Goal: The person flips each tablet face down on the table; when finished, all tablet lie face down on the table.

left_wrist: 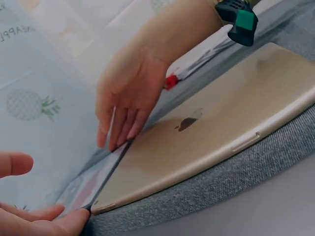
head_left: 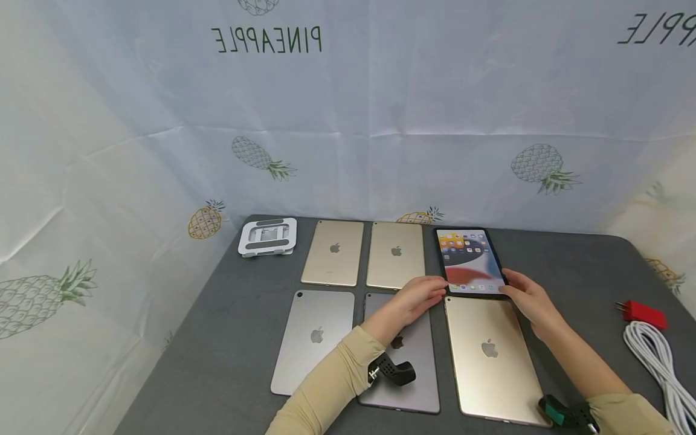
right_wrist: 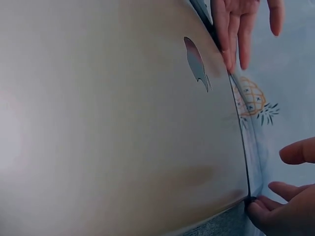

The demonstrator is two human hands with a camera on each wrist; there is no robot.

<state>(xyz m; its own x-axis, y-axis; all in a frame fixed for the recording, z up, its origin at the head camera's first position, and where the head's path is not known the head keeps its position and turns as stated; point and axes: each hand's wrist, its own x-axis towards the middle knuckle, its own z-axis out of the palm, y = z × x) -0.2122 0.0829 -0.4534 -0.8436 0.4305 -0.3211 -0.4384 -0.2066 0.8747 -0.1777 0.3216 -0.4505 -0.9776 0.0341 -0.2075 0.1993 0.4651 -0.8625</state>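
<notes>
A tablet [head_left: 470, 260] with its screen lit lies face up at the back right. My left hand [head_left: 415, 300] touches its lower left corner with extended fingers. At the lower right edge, the fingers of my right hand [head_left: 533, 302] rest against the side. In the left wrist view, the left thumb is raised clear of the tablet. Directly in front lies a gold tablet [head_left: 492, 362], back up. Under my left wrist is a dark grey tablet [head_left: 405, 380], partly hidden by the arm.
Two gold tablets [head_left: 333, 254] [head_left: 396, 257] lie back up along the rear, with a silver tablet [head_left: 310, 344] in front. A folded white stand [head_left: 267, 237] sits back left. At the right are a red plug [head_left: 644, 315] and a coiled white cable [head_left: 652, 350].
</notes>
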